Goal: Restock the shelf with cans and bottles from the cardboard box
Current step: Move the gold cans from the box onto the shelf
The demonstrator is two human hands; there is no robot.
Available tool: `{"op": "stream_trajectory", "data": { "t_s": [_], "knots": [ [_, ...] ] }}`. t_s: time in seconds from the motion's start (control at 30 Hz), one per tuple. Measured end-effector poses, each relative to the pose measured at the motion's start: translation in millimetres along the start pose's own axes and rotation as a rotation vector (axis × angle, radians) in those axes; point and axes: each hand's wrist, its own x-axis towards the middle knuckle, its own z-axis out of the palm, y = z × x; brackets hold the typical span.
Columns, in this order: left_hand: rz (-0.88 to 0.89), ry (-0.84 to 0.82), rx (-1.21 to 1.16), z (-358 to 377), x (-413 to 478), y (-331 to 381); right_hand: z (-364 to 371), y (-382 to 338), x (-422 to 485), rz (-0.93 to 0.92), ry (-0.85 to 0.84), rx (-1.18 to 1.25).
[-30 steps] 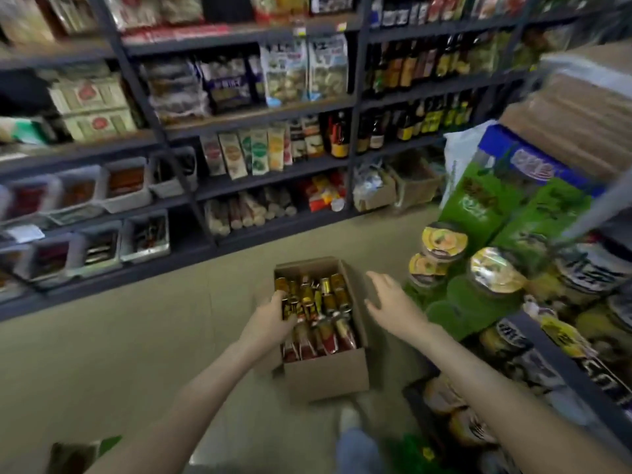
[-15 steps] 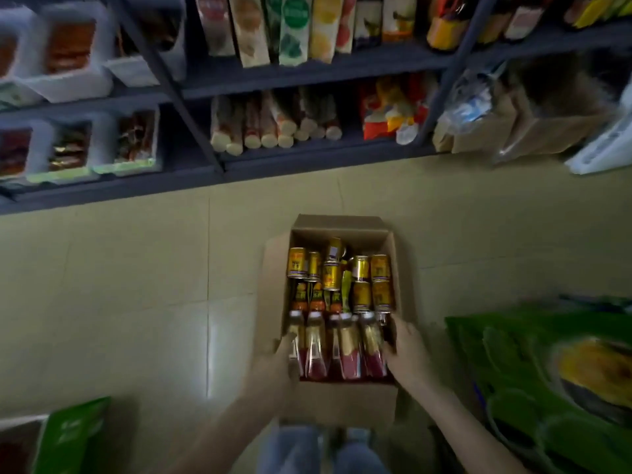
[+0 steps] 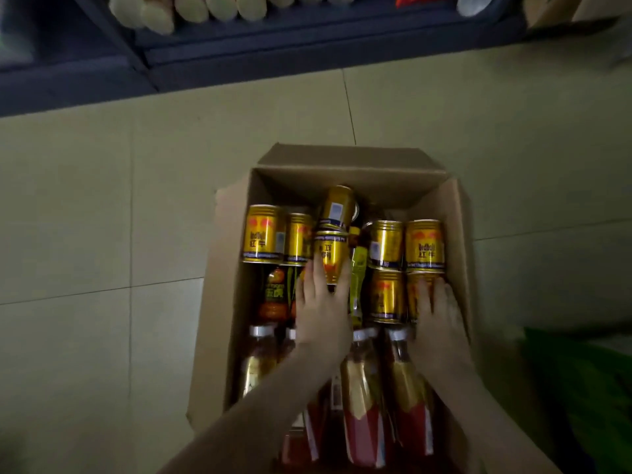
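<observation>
A brown cardboard box (image 3: 456,241) sits open on the pale tiled floor (image 3: 102,217), just in front of a dark blue shelf (image 3: 307,53). The box is full of drinks lying on their sides. At the far end are short gold cans with blue bands (image 3: 263,234), packed close in rows. One more tipped gold can (image 3: 337,206) lies on top of them. At the near end are tall bottles with white caps and red and gold labels (image 3: 362,405). Between the cans and these bottles, on the left, lies a dark bottle with an orange label (image 3: 273,295). In the middle lies a thin yellow-green bottle (image 3: 357,278).

Both hands are inside the box. The left hand (image 3: 321,313) is on the middle gold can (image 3: 330,249). Its fingers (image 3: 313,278) go down one side of the can and its thumb goes down the other side, so it holds the can between them. The right hand (image 3: 441,316) lies on the gold can by the right wall (image 3: 412,302). Its fingers (image 3: 424,292) are close together on top of that can. I cannot tell if they curl round it or only rest on it.

Pale round rolls (image 3: 191,8) lie on the shelf. A green blurry thing (image 3: 581,388) is to the right of the box.
</observation>
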Motion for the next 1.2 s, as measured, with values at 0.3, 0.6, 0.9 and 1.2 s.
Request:
{"op": "stream_trajectory", "data": {
  "t_s": [0.3, 0.6, 0.9, 1.2],
  "knots": [
    [0.223, 0.026, 0.546, 11.9, 80.1, -25.1, 20.4, 27.1, 24.8, -0.112, 0.09, -0.231],
    [0.186, -0.047, 0.383, 2.1, 13.8, -16.3, -5.0, 23.6, 8.0, -0.11, 0.116, -0.126],
    [0.049, -0.193, 0.107, 23.0, -67.9, -5.9, 20.3, 9.8, -81.8, -0.157, -0.139, 0.251],
    [0.239, -0.283, 0.451, 48.8, -72.7, -24.4, 51.7, 10.8, -92.0, -0.183, -0.248, 0.237]
  ]
}}
